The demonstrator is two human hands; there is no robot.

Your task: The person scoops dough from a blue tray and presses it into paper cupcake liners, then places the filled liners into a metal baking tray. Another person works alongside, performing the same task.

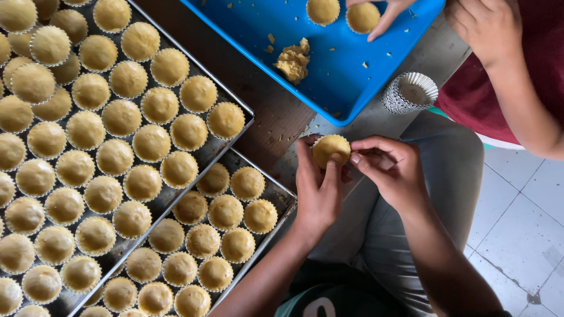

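Dark wooden tabletop point(264, 117) carries two metal baking trays point(238, 114) packed with dough-filled paper cups. Just beyond the nearer tray's corner, the left hand point(317, 188) and right hand point(390, 170) together pinch one filled dough cup point(330, 148), fingers curled around its rim. Beyond, another person's hand point(382, 14) touches a cup in a blue plastic tray point(329, 76), beside stacked empty paper liners point(411, 91).

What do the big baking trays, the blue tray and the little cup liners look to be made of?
Baking trays: likely metal, dull grey with a thin rolled rim and worn sheen. Blue tray: probably plastic, uniform glossy colour with rounded moulded edges. Stack of cup liners: apparently thin paper, white with fine pleated walls. The cup in the left hand looks alike.
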